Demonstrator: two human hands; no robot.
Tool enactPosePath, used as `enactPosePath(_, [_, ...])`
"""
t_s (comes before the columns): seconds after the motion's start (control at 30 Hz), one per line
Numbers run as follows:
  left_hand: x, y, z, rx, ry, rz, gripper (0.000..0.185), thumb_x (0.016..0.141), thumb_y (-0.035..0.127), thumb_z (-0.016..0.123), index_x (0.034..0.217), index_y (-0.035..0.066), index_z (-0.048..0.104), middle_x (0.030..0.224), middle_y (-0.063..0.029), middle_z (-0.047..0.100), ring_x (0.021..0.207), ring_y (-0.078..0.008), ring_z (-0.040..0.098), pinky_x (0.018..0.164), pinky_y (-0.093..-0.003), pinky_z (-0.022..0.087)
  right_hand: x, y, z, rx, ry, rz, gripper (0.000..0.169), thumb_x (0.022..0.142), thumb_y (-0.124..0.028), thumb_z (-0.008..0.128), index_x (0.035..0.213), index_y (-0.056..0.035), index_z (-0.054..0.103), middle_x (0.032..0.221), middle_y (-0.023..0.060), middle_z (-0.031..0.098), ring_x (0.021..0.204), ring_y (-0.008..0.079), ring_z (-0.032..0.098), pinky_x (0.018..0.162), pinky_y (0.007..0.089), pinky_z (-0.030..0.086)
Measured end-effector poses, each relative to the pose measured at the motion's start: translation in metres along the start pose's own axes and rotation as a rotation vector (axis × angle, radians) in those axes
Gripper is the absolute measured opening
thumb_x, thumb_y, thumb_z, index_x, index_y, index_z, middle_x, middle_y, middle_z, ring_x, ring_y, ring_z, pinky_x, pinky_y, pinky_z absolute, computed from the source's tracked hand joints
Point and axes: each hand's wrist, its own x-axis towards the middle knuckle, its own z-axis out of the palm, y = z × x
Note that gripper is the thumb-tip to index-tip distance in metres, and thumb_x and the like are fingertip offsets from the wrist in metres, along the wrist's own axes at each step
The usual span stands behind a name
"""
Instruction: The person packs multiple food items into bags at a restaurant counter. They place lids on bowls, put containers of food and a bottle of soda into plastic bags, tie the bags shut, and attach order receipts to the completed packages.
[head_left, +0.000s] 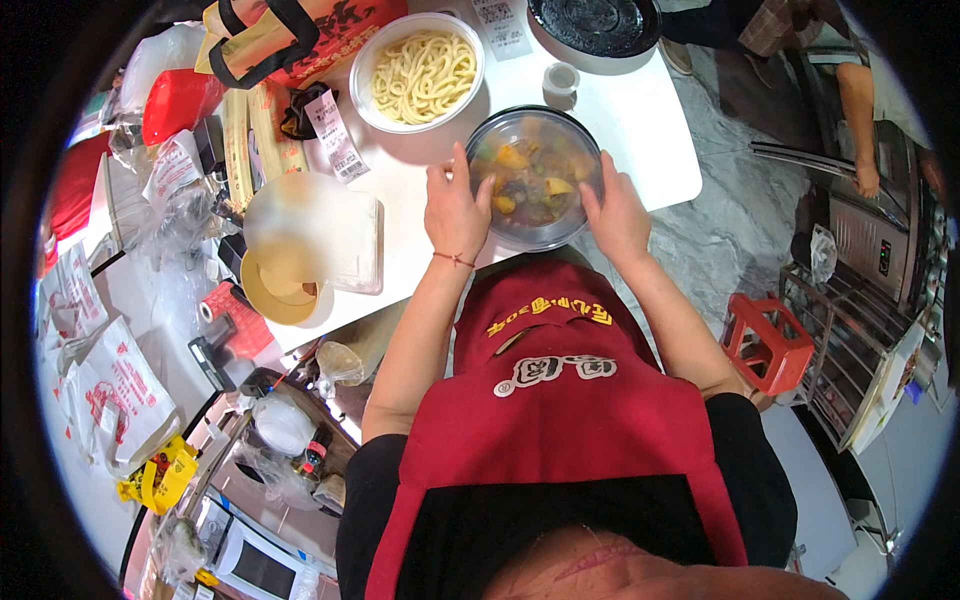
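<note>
Between my two hands is a round takeaway container (536, 180) under a clear, partly fogged lid. Yellow chunks and dark pieces of food show through it. My left hand (459, 206) grips its left side, thumb on the lid's edge. On the opposite side, my right hand (619, 214) holds the rim with the thumb over the lid. Just beyond, to the upper left, stands a white bowl of thick noodles (424, 75). A small lidded plastic cup (561, 79) sits past the container, near a black round lid or tray (600, 22).
The white table (660, 150) has a rounded right corner. Left are a paper bowl (281, 300), a clear plastic box (367, 247), printed receipts (337, 142) and a carrier bag (262, 45). A red stool (769, 345) stands right on the floor; another person's arm (859, 120) is farther right.
</note>
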Motion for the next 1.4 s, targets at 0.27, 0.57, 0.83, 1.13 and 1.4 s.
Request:
enactPosePath(0.27, [0.008,-0.018,0.012,0.029,0.011,0.094,0.057,0.077,0.025,0.072,0.125,0.001,0.053,0.105,-0.015,0.052,0.098,-0.0317,0.05,0.084,-0.0389,0.045,0.007,0.001,0.022,-0.001,0.088,-0.035,0.058,0.089,-0.027,0.058,0.138,-0.0032,0.037,0.095,0.0141,0.053,0.084,0.0306,0.058,0.066,0.0407,0.05])
enactPosePath(0.57, [-0.005,-0.029,0.012,-0.086,-0.009,0.016,0.057,0.077,0.023,0.074,0.124,0.0,0.054,0.1,-0.0144,0.052,0.094,-0.0298,0.05,0.082,-0.0381,0.044,0.016,0.001,0.037,-0.031,0.073,-0.091,0.057,0.089,-0.023,0.057,0.138,-0.0006,0.036,0.092,0.0145,0.054,0.08,0.0316,0.057,0.066,0.042,0.048])
enactPosePath(0.83, [-0.023,-0.044,-0.018,0.011,-0.054,0.515,0.079,0.074,0.03,0.072,0.139,0.001,0.037,0.143,-0.0166,0.036,0.133,-0.035,0.033,0.109,-0.0425,0.029,0.05,-0.033,0.023,-0.041,0.029,-0.529,0.057,0.087,-0.023,0.059,0.134,0.0007,0.041,0.104,0.0156,0.056,0.095,0.0318,0.054,0.084,0.0413,0.044])
enactPosePath(1.13, [-0.073,-0.038,0.004,0.073,0.028,0.125,0.091,0.077,0.045,0.067,0.143,-0.002,0.026,0.148,-0.0238,0.025,0.139,-0.0395,0.021,0.112,-0.049,0.019,-0.011,-0.06,0.06,0.127,0.051,-0.525,0.087,0.078,-0.034,0.066,0.142,0.0054,0.021,0.149,0.0255,0.022,0.138,0.0411,0.022,0.113,0.0482,0.021])
enactPosePath(1.4, [-0.046,-0.06,-0.022,0.089,-0.151,0.354,0.088,0.067,0.061,0.068,0.142,0.026,0.039,0.152,-0.0072,0.026,0.141,-0.0356,0.017,0.11,-0.0567,0.014,0.12,-0.025,-0.01,-0.136,0.266,-0.563,0.039,0.075,-0.005,0.062,0.114,-0.0124,0.057,0.113,0.0142,0.053,0.102,0.0328,0.053,0.086,0.041,0.046])
